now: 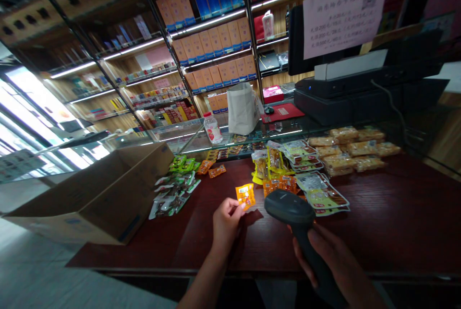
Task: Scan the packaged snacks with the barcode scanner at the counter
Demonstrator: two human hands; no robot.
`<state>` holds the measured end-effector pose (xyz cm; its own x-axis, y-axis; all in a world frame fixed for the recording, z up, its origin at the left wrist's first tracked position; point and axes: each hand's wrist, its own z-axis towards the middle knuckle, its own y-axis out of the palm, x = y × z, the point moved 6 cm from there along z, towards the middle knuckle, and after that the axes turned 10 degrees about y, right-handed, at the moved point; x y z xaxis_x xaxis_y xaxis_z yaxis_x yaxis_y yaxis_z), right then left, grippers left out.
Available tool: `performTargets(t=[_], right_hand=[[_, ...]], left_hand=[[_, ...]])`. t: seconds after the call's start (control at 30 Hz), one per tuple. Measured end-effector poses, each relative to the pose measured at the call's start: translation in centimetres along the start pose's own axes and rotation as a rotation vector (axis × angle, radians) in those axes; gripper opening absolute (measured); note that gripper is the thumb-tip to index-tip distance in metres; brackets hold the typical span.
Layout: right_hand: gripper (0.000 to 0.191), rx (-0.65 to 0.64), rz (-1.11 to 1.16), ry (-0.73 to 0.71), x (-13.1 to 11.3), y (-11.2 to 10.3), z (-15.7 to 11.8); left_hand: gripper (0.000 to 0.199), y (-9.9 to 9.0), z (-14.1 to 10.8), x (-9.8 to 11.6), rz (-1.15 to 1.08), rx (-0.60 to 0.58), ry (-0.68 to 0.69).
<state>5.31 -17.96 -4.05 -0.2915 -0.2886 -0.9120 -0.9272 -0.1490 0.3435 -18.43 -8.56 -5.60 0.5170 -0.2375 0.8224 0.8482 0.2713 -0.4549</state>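
Observation:
Pinched between the fingers of my left hand [227,220] is a small orange snack packet [245,196], held up over the dark red table and brightly lit. My right hand [333,256] is wrapped round the handle of a black barcode scanner [290,207], whose head points left toward the packet. Behind the scanner lie more orange packets [279,184], partly hidden by it. Two loose orange packets [217,171] rest farther back on the left. Beside them are green packets [183,163] and a pile of clear-and-dark packets [175,194].
An open cardboard box [97,198] stands at the left. On the right lie flat snack bags [320,191], yellow bags [268,162] and stacked wrapped bread-like packs [351,150]. Behind are a bottle [212,129], a white paper bag [243,110] and a monitor [296,42].

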Motion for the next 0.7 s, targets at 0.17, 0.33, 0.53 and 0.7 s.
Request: performTargets(t=[0.17,0.33,0.53,0.7], right_hand=[[0.057,0.062,-0.007,0.003,-0.3,-0.2,-0.5],[0.057,0.051,-0.007,0.032,0.2,-0.1,-0.2],[0.052,0.026,-0.029,-0.006,1.2,-0.8,0.2],[0.051,-0.007,0.008,-0.002,0.9,-0.7,0.2]], left_hand=[[0.019,0.1,0.0,-0.3,-0.012,0.002,-0.011],[0.019,0.1,0.0,-0.3,-0.011,0.005,-0.015],[0.022,0.0,0.0,-0.3,-0.04,0.056,0.001],[0.024,0.0,-0.2,0.0,-0.093,0.074,-0.023]])
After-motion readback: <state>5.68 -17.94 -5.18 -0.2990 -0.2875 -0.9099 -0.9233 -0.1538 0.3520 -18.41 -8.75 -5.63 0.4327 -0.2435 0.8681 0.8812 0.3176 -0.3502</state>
